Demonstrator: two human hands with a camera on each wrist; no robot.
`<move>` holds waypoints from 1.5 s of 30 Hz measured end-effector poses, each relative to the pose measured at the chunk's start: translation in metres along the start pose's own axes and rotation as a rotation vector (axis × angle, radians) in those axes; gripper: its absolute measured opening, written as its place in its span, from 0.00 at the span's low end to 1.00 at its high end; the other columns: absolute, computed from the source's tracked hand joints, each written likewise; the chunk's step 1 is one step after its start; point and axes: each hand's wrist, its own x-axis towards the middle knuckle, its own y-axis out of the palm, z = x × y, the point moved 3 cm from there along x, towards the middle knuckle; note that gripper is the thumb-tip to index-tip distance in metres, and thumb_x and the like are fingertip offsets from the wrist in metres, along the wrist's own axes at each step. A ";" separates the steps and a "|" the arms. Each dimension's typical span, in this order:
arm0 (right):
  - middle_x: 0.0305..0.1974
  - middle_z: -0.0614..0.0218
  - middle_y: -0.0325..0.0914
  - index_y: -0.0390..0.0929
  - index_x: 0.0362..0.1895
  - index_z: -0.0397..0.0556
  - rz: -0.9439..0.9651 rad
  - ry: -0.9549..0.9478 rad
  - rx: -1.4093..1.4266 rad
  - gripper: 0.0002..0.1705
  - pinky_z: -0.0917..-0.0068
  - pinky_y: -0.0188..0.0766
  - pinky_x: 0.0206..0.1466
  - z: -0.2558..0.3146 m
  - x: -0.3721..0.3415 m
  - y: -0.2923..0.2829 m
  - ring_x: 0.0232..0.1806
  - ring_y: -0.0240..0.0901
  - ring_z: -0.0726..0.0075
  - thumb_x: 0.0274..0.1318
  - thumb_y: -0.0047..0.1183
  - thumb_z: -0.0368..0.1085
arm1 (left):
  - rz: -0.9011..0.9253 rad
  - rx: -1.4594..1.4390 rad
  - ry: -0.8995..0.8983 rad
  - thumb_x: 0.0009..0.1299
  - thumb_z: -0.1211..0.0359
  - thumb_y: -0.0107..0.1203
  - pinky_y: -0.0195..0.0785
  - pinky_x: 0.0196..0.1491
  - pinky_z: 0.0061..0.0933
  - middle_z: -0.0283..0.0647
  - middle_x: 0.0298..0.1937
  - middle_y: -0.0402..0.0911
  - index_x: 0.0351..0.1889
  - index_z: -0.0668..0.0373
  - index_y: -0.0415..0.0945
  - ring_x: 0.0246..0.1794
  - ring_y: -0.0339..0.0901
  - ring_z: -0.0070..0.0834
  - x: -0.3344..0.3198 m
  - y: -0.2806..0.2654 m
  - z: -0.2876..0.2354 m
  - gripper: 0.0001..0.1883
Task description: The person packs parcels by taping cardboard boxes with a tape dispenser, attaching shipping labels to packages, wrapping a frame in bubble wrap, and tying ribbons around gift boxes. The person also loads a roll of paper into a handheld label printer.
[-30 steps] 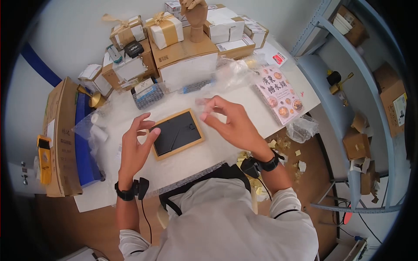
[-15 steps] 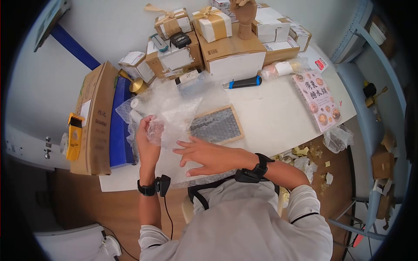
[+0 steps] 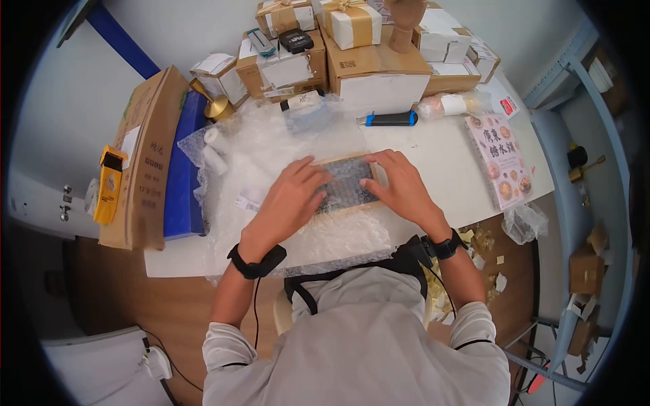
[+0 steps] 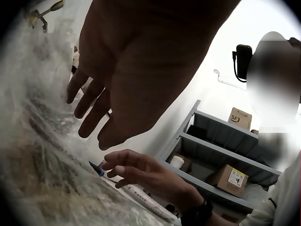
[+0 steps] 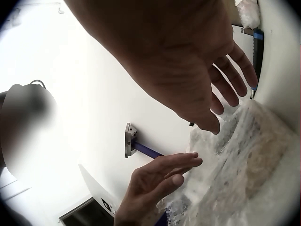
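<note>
A picture frame with a light wooden border (image 3: pixel 345 183) lies on the table, its dark back showing a bubbly grey texture through clear bubble wrap (image 3: pixel 345 233). The sheet spreads beneath my hands to the table's front edge and off to the left. My left hand (image 3: pixel 288 195) is at the left side of the frame, palm down, fingers loosely bent over its edge. At the right side, my right hand (image 3: pixel 405 188) has its fingers and thumb apart near the upper right corner. Both wrist views show relaxed, spread fingers close over the wrap, gripping nothing.
A blue and black utility knife (image 3: pixel 389 119) lies behind the frame. To the right is a pink book (image 3: pixel 497 159). Cardboard boxes (image 3: pixel 379 57) are stacked at the back. A tall carton (image 3: pixel 145 162) and a blue box (image 3: pixel 186 166) stand left, near white rolls (image 3: pixel 215 159).
Bubble wrap now covers the frame, which was bare a second ago. The left hand, holding up wrap half a second ago, has moved right; the right hand has moved to the frame's right side.
</note>
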 end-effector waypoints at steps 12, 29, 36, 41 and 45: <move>0.76 0.44 0.52 0.65 0.71 0.45 0.152 -0.310 -0.006 0.51 0.49 0.50 0.77 -0.009 -0.019 0.020 0.79 0.44 0.40 0.46 0.72 0.52 | 0.286 -0.002 -0.355 0.49 0.33 0.70 0.28 0.78 0.65 0.55 0.81 0.50 0.81 0.52 0.46 0.82 0.41 0.55 -0.037 0.010 0.064 0.67; 0.55 0.43 0.74 0.73 0.59 0.33 -0.165 0.091 0.063 0.40 0.55 0.67 0.61 -0.052 0.039 0.047 0.57 0.68 0.41 0.52 0.66 0.53 | 0.158 -0.133 -0.158 0.49 0.55 0.79 0.48 0.79 0.43 0.51 0.80 0.50 0.78 0.58 0.54 0.81 0.46 0.48 -0.032 0.024 0.044 0.60; 0.47 0.52 0.80 0.72 0.64 0.42 -0.192 0.120 0.470 0.44 0.64 0.69 0.59 -0.048 0.083 0.044 0.50 0.76 0.52 0.42 0.71 0.48 | 0.172 -0.147 -0.162 0.50 0.54 0.78 0.46 0.79 0.43 0.53 0.81 0.49 0.76 0.63 0.56 0.82 0.44 0.49 -0.030 0.022 0.042 0.58; 0.45 0.61 0.80 0.81 0.51 0.47 -0.008 0.009 0.428 0.25 0.68 0.68 0.60 -0.048 0.092 0.024 0.52 0.76 0.57 0.44 0.67 0.37 | 0.145 -0.129 -0.179 0.51 0.56 0.78 0.47 0.79 0.42 0.52 0.81 0.50 0.75 0.62 0.58 0.82 0.46 0.48 -0.034 0.023 0.040 0.56; 0.47 0.67 0.81 0.82 0.36 0.45 0.000 -0.293 0.523 0.12 0.66 0.68 0.60 -0.049 0.076 0.007 0.54 0.75 0.57 0.43 0.58 0.23 | 0.121 -0.058 -0.186 0.51 0.59 0.78 0.50 0.78 0.41 0.51 0.80 0.53 0.74 0.58 0.62 0.80 0.49 0.49 -0.035 0.021 0.033 0.52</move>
